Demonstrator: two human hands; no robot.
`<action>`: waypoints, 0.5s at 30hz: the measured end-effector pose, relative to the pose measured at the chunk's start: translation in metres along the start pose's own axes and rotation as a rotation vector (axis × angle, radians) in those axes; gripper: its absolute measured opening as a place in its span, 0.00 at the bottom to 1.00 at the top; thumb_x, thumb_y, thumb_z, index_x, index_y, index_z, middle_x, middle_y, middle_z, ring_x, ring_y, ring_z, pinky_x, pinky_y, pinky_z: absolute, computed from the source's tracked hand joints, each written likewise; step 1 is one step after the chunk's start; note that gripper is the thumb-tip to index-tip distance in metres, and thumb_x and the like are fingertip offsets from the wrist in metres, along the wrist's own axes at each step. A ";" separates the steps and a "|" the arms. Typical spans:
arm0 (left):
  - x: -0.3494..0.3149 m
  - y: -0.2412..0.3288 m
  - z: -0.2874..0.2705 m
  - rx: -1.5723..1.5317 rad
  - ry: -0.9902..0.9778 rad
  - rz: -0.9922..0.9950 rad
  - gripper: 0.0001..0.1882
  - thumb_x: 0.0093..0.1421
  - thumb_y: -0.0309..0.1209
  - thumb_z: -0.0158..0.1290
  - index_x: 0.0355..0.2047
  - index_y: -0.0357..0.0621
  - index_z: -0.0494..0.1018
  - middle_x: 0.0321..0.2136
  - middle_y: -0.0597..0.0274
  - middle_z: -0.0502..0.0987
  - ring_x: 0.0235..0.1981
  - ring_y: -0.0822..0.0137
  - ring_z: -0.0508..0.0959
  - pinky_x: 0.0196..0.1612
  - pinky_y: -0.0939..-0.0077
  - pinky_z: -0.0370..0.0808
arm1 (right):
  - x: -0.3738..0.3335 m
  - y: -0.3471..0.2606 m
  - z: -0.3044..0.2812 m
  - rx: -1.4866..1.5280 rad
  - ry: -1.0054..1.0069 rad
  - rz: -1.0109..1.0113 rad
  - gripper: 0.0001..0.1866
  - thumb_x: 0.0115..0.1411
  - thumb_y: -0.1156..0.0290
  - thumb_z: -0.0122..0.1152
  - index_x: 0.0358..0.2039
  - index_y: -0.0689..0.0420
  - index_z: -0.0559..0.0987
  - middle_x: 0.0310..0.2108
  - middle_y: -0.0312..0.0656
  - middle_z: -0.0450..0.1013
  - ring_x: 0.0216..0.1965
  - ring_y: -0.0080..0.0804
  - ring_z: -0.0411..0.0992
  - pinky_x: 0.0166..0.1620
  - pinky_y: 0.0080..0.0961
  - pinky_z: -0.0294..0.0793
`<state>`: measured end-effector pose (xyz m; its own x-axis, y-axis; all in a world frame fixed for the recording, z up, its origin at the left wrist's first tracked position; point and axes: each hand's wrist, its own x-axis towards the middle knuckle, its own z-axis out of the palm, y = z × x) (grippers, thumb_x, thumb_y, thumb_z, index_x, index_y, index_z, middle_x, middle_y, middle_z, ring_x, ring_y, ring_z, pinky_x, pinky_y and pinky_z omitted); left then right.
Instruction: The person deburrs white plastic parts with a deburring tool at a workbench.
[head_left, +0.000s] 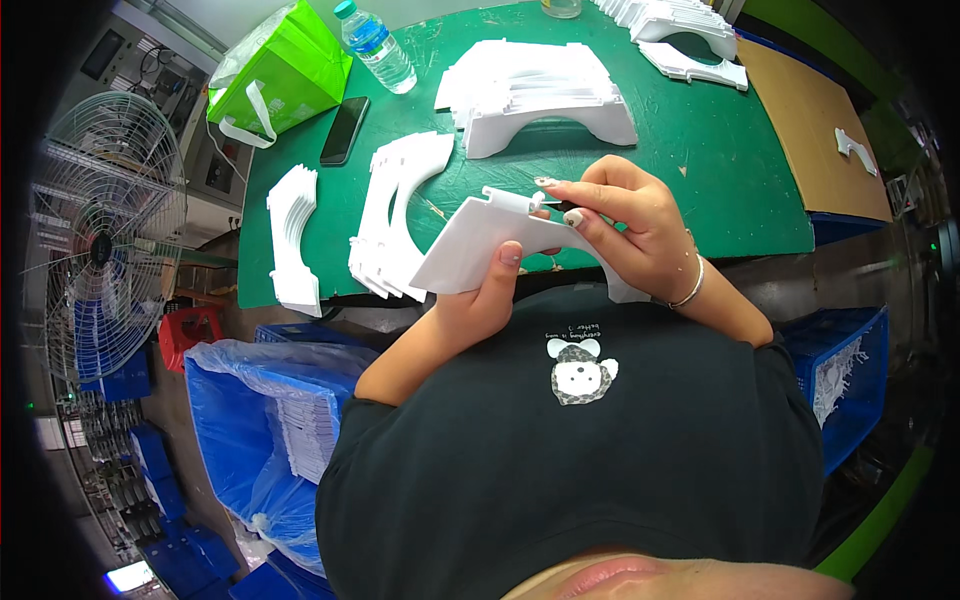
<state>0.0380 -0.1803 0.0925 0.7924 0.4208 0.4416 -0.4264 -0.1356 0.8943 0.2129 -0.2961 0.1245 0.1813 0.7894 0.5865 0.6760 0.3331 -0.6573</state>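
Note:
My left hand [490, 285] grips a white plastic arched part [465, 245], its thumb lying on the face. The part is tilted up above the table's near edge, its curved cut-out toward the right. My right hand [630, 215] pinches a small dark tool [562, 205] against the clip-like tab at the part's upper edge. Most of the tool is hidden by the fingers, so its kind is unclear. Nearest on the left lies a stack of similar white parts [375, 235]; another stack [292, 235] stands farther left.
The green table [720, 190] carries a large pile of white parts [540, 90], a phone [345, 130], a water bottle [378, 48] and a green bag [285, 75]. Cardboard [800, 120] lies at right. Blue crates [225, 410] [850, 375] flank me; a fan [105, 240] stands left.

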 end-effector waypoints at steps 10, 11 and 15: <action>-0.009 0.002 -0.004 0.050 -0.062 -0.008 0.17 0.71 0.30 0.40 0.54 0.31 0.67 0.46 0.50 0.76 0.48 0.61 0.77 0.52 0.67 0.74 | 0.002 0.000 0.002 -0.387 0.154 0.060 0.14 0.56 0.76 0.61 0.44 0.56 0.83 0.25 0.39 0.70 0.24 0.27 0.68 0.27 0.24 0.67; -0.011 0.005 -0.005 0.147 -0.109 0.019 0.17 0.71 0.30 0.40 0.54 0.31 0.67 0.47 0.50 0.76 0.48 0.60 0.77 0.52 0.66 0.73 | 0.002 0.001 0.000 -0.387 0.155 0.059 0.14 0.56 0.76 0.61 0.44 0.56 0.83 0.25 0.39 0.70 0.24 0.27 0.68 0.27 0.24 0.67; -0.011 0.000 -0.007 0.064 -0.102 0.064 0.17 0.71 0.30 0.40 0.54 0.31 0.68 0.47 0.51 0.76 0.49 0.62 0.76 0.53 0.68 0.72 | -0.003 0.001 -0.008 0.145 -0.002 0.081 0.14 0.58 0.76 0.59 0.45 0.60 0.83 0.26 0.39 0.70 0.26 0.23 0.67 0.28 0.22 0.66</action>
<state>0.0265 -0.1787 0.0867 0.8060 0.3164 0.5002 -0.4517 -0.2173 0.8653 0.2187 -0.3022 0.1257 0.2296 0.8177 0.5279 0.5489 0.3391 -0.7640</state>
